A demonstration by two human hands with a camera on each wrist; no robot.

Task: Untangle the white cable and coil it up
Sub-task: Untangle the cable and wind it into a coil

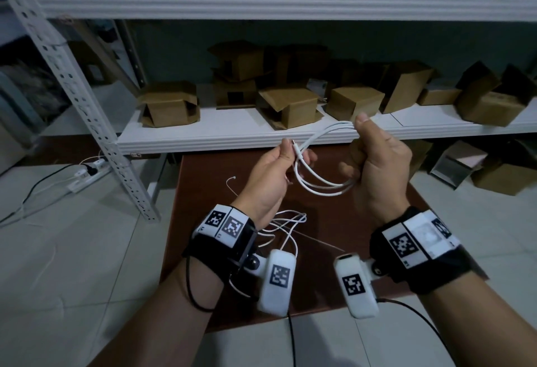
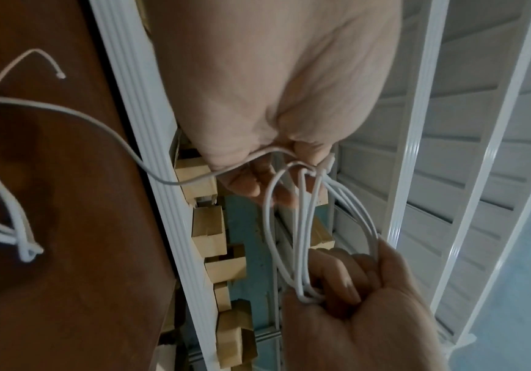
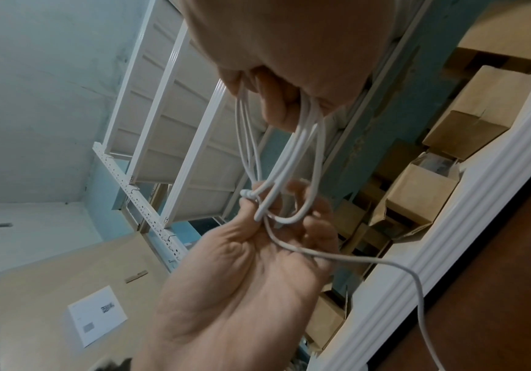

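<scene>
The white cable (image 1: 318, 187) is gathered into several loops held in the air between both hands. My right hand (image 1: 359, 145) is a fist gripping one side of the loops, thumb on top. My left hand (image 1: 290, 157) pinches the other side, with a connector end (image 1: 295, 145) sticking up by its fingers. In the left wrist view, the loops (image 2: 302, 226) run from the left fingers (image 2: 251, 185) down to the right hand (image 2: 330, 283). The right wrist view shows the loops (image 3: 289, 150) the same way. The loose tail (image 1: 286, 221) trails down onto the brown table (image 1: 203, 192), where its free end (image 1: 234, 177) lies.
A white metal shelf (image 1: 232, 131) with several cardboard boxes (image 1: 168, 105) stands just behind the table. Its perforated upright (image 1: 87, 105) slants down at the left. A power strip (image 1: 87, 174) with plugged cords lies on the tiled floor. More boxes (image 1: 502, 177) sit on the floor at the right.
</scene>
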